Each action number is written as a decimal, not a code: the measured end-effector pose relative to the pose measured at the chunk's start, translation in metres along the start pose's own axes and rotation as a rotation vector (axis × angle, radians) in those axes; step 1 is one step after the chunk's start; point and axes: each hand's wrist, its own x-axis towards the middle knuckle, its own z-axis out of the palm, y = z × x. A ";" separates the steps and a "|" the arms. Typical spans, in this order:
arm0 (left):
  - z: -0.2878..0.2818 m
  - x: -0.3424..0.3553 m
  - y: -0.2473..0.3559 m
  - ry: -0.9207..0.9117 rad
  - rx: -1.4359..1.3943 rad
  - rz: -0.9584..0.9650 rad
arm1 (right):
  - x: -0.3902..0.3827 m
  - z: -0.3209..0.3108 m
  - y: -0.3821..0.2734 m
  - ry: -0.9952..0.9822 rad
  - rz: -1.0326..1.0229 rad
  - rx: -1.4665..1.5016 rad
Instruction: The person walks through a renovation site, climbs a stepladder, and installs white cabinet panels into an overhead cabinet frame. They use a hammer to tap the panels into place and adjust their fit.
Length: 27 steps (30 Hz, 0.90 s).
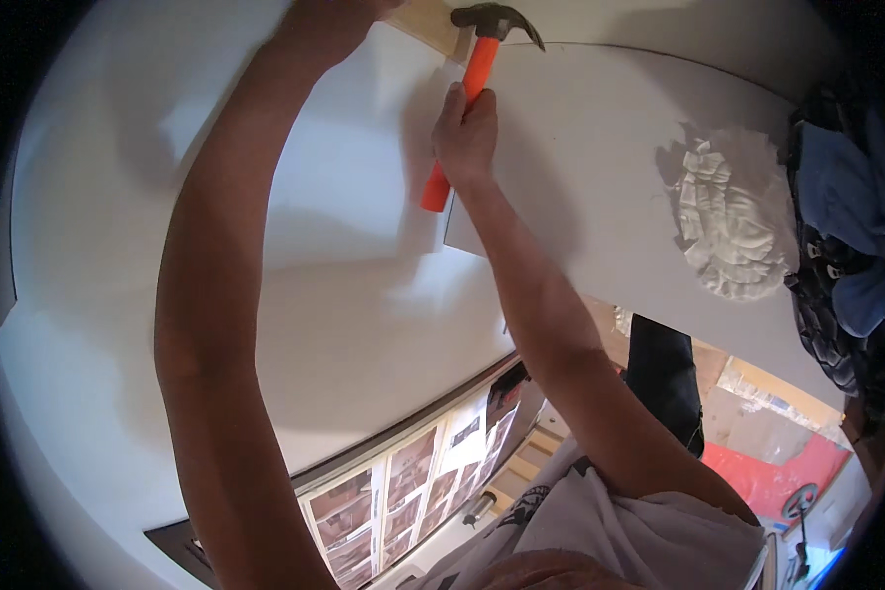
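My right hand [469,138] is wrapped round the orange handle of a claw hammer [480,61]. The dark steel head is up at the top edge, close to the end of a pale wooden strip [425,20]; whether they touch I cannot tell. Raised high on the left, my left hand [339,29] is partly cut off by the top of the picture. It is beside the wooden strip, and its fingers are mostly out of sight. Behind both hands is a smooth white wall [334,197], meeting a flat white panel [570,128] on the right.
Frilly white cloth [728,221] lies on the panel. Beyond it, at the right rim, are a dark padded item [821,334] and blue fabric [841,187]. Below are sheets of printed pictures [413,477], wooden slats [521,462] and a red surface [747,472].
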 end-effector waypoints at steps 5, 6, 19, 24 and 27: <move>-0.002 -0.004 0.005 -0.026 -0.021 -0.019 | 0.001 -0.016 -0.004 -0.189 0.270 0.139; -0.005 0.002 0.006 -0.013 -0.015 -0.021 | 0.005 -0.016 -0.004 -0.199 0.294 0.123; -0.003 0.004 0.002 -0.065 -0.108 -0.037 | 0.006 -0.020 -0.023 -0.135 0.279 0.127; 0.001 0.001 0.014 -0.015 -0.025 0.002 | 0.022 -0.050 -0.027 -0.345 0.443 0.213; -0.014 0.006 0.027 -0.053 0.024 -0.040 | 0.009 -0.106 -0.049 -0.417 0.502 0.233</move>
